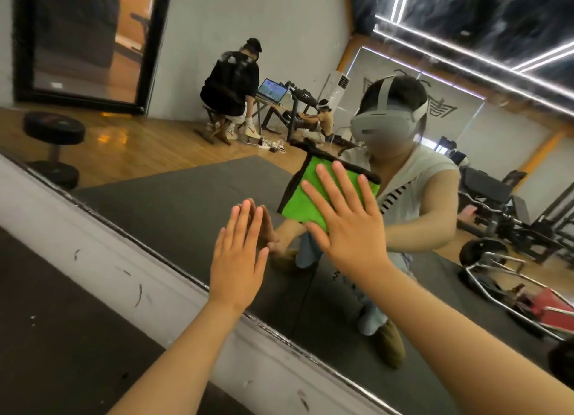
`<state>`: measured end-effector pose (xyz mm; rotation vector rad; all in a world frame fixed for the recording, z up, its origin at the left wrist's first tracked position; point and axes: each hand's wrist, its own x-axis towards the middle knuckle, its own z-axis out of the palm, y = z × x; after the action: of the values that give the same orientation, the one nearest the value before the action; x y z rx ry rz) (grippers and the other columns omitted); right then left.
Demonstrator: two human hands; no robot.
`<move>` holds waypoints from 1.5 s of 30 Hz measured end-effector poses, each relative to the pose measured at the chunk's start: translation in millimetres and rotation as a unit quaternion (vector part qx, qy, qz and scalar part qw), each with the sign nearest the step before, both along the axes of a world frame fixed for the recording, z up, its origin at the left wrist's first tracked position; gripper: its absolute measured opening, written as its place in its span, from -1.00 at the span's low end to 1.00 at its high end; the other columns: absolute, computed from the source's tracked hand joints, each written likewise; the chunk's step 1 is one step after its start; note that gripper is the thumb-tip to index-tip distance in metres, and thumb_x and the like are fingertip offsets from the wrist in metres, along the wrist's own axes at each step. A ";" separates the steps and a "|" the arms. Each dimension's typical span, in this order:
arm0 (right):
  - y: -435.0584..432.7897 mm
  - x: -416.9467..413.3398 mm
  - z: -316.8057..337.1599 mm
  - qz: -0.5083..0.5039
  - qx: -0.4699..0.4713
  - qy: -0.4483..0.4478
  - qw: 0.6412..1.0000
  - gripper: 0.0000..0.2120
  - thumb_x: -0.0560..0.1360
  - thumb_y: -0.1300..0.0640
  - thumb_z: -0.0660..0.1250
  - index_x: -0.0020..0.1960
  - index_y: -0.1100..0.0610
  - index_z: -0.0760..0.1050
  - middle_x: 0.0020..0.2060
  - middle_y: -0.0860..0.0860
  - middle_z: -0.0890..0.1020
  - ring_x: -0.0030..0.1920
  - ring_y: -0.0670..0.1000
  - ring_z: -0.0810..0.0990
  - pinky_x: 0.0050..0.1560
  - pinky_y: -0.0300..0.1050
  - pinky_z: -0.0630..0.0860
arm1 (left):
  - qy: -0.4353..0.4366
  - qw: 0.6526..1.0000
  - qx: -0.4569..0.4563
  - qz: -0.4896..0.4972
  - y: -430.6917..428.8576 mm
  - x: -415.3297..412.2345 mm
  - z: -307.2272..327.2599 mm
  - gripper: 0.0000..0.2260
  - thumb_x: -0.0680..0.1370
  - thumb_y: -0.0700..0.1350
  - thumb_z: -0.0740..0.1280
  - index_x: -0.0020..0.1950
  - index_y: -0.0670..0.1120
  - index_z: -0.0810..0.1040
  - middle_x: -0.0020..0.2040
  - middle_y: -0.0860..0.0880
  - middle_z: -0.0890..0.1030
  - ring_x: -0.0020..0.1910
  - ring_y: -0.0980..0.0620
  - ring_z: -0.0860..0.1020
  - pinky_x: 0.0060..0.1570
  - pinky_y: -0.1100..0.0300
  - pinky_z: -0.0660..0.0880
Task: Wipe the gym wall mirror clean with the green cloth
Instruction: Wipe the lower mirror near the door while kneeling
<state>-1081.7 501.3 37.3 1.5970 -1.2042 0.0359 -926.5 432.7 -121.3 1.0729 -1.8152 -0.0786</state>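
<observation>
Gym mirror, lower edge: we pin the green cloth to the glass under our right hand, fingers straight and spread, nothing gripped, so it may slip or bunch; our bare left hand, fingers straight on the glass, risks fresh smears; no containers visible

A gym: wall mirror reflecting a dumbbell, weight benches and rubber matting.
</observation>
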 end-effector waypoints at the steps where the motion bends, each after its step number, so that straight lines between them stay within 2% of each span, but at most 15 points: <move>1: 3.0 -1.9 -18.7 -0.006 0.026 0.004 1.000 -0.41 0.65 -0.23 -0.06 0.60 0.01 0.20 0.59 0.07 0.15 0.60 0.11 0.03 0.58 0.10 -0.18 | -0.001 1.000 -0.004 0.002 0.3 -0.3 -3.1 -0.31 0.62 0.02 0.22 0.63 0.02 -0.11 0.64 -0.08 0.00 0.62 -0.09 -0.02 0.47 -0.12 0.20; 4: 22.7 -24.0 -63.8 0.005 0.125 0.088 0.988 -0.38 0.61 -0.28 -0.02 0.56 0.00 0.29 0.57 0.04 0.21 0.61 0.07 -0.02 0.58 0.06 -0.16 | -0.003 1.000 -0.013 0.010 -1.6 0.8 -8.1 -0.29 0.60 0.00 0.25 0.63 0.00 -0.09 0.63 -0.11 0.06 0.60 -0.10 0.02 0.42 -0.17 0.33; 6: 26.9 -36.6 -62.1 0.031 0.142 0.126 0.981 -0.38 0.60 -0.30 -0.01 0.54 -0.01 0.32 0.56 0.01 0.23 0.61 0.03 -0.05 0.58 0.03 -0.13 | -0.007 1.000 -0.023 0.015 -3.4 0.3 -9.6 -0.27 0.60 0.01 0.24 0.64 0.01 -0.13 0.63 -0.11 0.04 0.60 -0.09 0.01 0.42 -0.16 0.32; 10: 18.4 -26.7 -41.3 0.056 0.114 0.075 0.989 -0.32 0.57 -0.39 -0.01 0.52 -0.02 0.36 0.54 0.02 0.30 0.57 0.02 0.12 0.57 0.03 -0.08 | -0.002 0.999 -0.026 0.020 -3.2 -4.1 -12.6 -0.28 0.61 0.00 0.22 0.63 0.01 -0.16 0.63 -0.10 -0.01 0.61 -0.10 -0.01 0.45 -0.13 0.18; 14: 16.2 -15.9 -66.5 0.027 0.082 0.034 0.996 -0.42 0.63 -0.26 0.00 0.56 -0.05 0.27 0.58 0.04 0.19 0.60 0.07 0.02 0.59 0.07 -0.19 | -0.004 0.999 -0.027 0.019 -5.3 -4.0 -13.9 -0.29 0.61 0.00 0.22 0.62 0.01 -0.16 0.63 -0.09 -0.04 0.60 -0.09 -0.04 0.46 -0.12 0.15; 17: 27.0 -32.2 -107.6 0.008 0.122 0.112 0.986 -0.44 0.56 -0.08 0.15 0.56 -0.07 0.27 0.58 0.03 0.14 0.61 0.12 -0.15 0.58 0.10 -0.26 | -0.002 1.000 -0.021 0.007 -7.3 -1.9 -14.9 -0.30 0.62 0.00 0.20 0.62 0.02 -0.16 0.63 -0.08 -0.05 0.61 -0.06 -0.06 0.47 -0.15 0.18; 19: 37.8 -49.2 -124.4 0.007 0.171 0.180 0.969 -0.42 0.53 -0.10 0.21 0.54 -0.07 0.30 0.56 0.00 0.15 0.60 0.12 -0.23 0.57 0.09 -0.28 | -0.011 1.000 -0.016 0.006 -7.4 -1.5 -14.6 -0.31 0.62 0.00 0.19 0.62 0.00 -0.15 0.63 -0.10 -0.03 0.61 -0.09 -0.04 0.46 -0.18 0.23; 21: 37.9 -58.5 -122.5 0.021 0.177 0.222 0.959 -0.46 0.57 -0.12 0.14 0.53 -0.06 0.30 0.55 -0.03 0.16 0.60 0.10 -0.27 0.58 0.07 -0.29 | -0.014 1.000 -0.010 0.009 -6.7 -2.4 -13.6 -0.31 0.62 0.01 0.18 0.62 0.00 -0.16 0.63 -0.11 -0.04 0.61 -0.12 -0.03 0.45 -0.18 0.23; 24: 24.6 -50.1 -109.3 0.031 0.146 0.194 0.969 -0.46 0.60 -0.12 0.04 0.56 -0.03 0.22 0.56 -0.02 0.14 0.60 0.09 -0.25 0.58 0.07 -0.29 | -0.011 1.000 -0.015 0.008 -5.1 -4.1 -12.3 -0.31 0.62 0.02 0.18 0.62 0.00 -0.16 0.63 -0.11 -0.06 0.60 -0.14 -0.01 0.44 -0.18 0.23; 28: 32.9 -45.8 -144.9 -0.005 0.182 0.148 0.972 -0.22 0.46 -0.31 0.34 0.56 -0.02 0.20 0.57 0.03 0.12 0.60 0.12 -0.20 0.57 0.12 -0.32 | 0.000 1.000 -0.008 -0.006 -4.5 -2.9 -11.8 -0.32 0.62 0.03 0.16 0.61 0.04 -0.18 0.62 -0.07 -0.10 0.61 -0.11 -0.05 0.46 -0.16 0.18; 32: 46.0 -66.7 -169.1 -0.022 0.216 0.212 0.953 -0.18 0.39 -0.24 0.48 0.53 -0.04 0.26 0.55 -0.01 0.14 0.59 0.14 -0.32 0.56 0.11 -0.36 | -0.016 1.000 -0.004 -0.010 -5.8 0.6 -10.0 -0.28 0.60 0.05 0.18 0.60 0.07 -0.22 0.62 -0.06 -0.11 0.61 -0.11 -0.04 0.45 -0.18 0.26; 35: 35.1 -61.9 -145.7 0.022 0.193 0.215 0.957 -0.32 0.44 -0.19 0.39 0.51 -0.05 0.34 0.53 -0.05 0.18 0.59 0.09 -0.30 0.57 0.05 -0.30 | -0.016 1.000 0.003 -0.010 -4.6 1.7 -9.5 -0.28 0.60 0.04 0.19 0.61 0.05 -0.19 0.62 -0.06 -0.11 0.61 -0.11 -0.04 0.45 -0.19 0.30; 38: 24.4 -41.6 -136.8 0.015 0.162 0.155 0.975 -0.37 0.51 -0.19 0.25 0.54 -0.04 0.29 0.55 -0.02 0.17 0.60 0.09 -0.22 0.58 0.07 -0.30 | -0.010 1.000 0.001 -0.018 -2.9 1.0 -9.0 -0.33 0.62 0.01 0.17 0.62 0.04 -0.14 0.63 -0.05 -0.11 0.61 -0.08 -0.06 0.47 -0.17 0.25; 41: 24.0 -31.8 -162.6 -0.005 0.182 0.117 0.976 -0.31 0.48 -0.25 0.35 0.53 -0.03 0.32 0.55 0.02 0.18 0.59 0.09 -0.14 0.57 0.09 -0.31 | 0.041 0.999 0.018 0.007 0.6 3.5 -8.3 -0.39 0.63 -0.07 0.21 0.63 -0.04 0.01 0.64 -0.10 0.01 0.61 -0.10 0.01 0.47 -0.13 0.25; 45: 26.8 -40.5 -173.5 -0.007 0.226 0.152 0.962 -0.26 0.39 -0.24 0.47 0.50 -0.05 0.37 0.54 -0.01 0.19 0.60 0.08 -0.26 0.57 0.06 -0.31 | 0.140 0.985 0.084 0.052 -3.8 16.0 -13.8 -0.34 0.61 0.00 0.26 0.63 -0.12 0.05 0.64 -0.16 -0.03 0.61 -0.15 -0.01 0.50 -0.09 0.13</move>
<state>-1122.2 528.1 -136.3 1.9011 -1.0234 -0.5102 -910.6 428.9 -135.1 1.2086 -1.5176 -0.3089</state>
